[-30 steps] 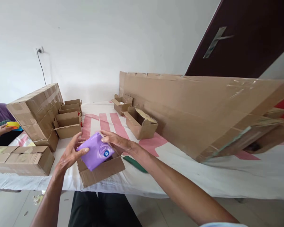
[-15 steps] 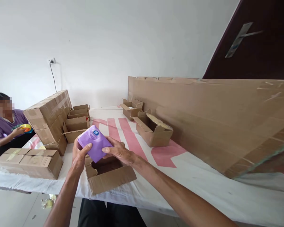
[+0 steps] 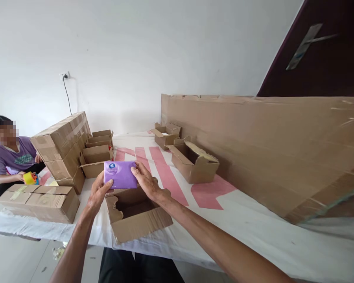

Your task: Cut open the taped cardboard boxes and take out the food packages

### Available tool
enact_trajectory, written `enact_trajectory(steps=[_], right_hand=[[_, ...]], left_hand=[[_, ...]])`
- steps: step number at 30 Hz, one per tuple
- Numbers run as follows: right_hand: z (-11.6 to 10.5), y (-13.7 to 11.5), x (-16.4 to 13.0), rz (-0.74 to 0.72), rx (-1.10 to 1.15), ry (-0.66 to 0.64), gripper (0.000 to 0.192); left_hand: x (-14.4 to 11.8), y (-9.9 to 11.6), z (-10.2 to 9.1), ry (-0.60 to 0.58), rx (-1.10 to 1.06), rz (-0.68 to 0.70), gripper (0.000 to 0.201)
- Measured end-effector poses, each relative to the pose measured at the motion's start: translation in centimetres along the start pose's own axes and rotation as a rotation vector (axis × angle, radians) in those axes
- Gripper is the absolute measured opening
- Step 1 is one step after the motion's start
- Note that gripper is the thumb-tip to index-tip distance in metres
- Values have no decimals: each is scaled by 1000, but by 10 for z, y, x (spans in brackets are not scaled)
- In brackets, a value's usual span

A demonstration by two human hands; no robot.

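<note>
A purple soft pack (image 3: 120, 174) with a small blue and white logo is held upright between both my hands. My left hand (image 3: 97, 192) grips its left lower edge, and my right hand (image 3: 146, 182) holds its right side. The pack hangs just above the far rim of an open small cardboard box (image 3: 137, 214), which stands near the table's front edge and looks empty inside.
Two more open small boxes (image 3: 194, 161) stand further back. A long, large cardboard box (image 3: 268, 145) fills the right side. Taped and open boxes are stacked at the left (image 3: 61, 145), with flat taped ones (image 3: 38, 200) in front. A seated person (image 3: 8, 157) at far left holds a tape roll.
The purple pack has been turned from tilted to upright and now faces me above the box's far rim. The person at the left lowered the tape roll.
</note>
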State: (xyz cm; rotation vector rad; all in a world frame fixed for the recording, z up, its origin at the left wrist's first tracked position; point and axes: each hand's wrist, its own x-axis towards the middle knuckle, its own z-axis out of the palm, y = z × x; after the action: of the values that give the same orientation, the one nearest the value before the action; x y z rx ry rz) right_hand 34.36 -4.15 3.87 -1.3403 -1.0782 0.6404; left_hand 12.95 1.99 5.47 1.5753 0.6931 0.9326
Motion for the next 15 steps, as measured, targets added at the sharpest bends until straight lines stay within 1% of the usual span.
enact_trajectory(steps=[2, 4, 7, 9, 11, 13, 15], right_hand=[[0, -2, 3, 26, -101, 0, 50], [2, -4, 7, 61, -146, 5, 53], [7, -6, 13, 98, -142, 21, 58], [10, -7, 14, 99, -126, 11, 62], [11, -6, 12, 67, -102, -16, 62], [13, -4, 11, 4, -61, -54, 60], [14, -1, 13, -65, -9, -86, 58]], left_hand=[[2, 0, -3, -27, 33, 1, 72], [6, -1, -7, -58, 54, 0, 72], [12, -5, -12, -88, 69, -6, 74], [16, -10, -14, -78, 53, -4, 77], [20, -15, -14, -36, 17, 7, 81], [22, -18, -13, 10, -15, 23, 84], [24, -19, -12, 27, -31, 39, 84]])
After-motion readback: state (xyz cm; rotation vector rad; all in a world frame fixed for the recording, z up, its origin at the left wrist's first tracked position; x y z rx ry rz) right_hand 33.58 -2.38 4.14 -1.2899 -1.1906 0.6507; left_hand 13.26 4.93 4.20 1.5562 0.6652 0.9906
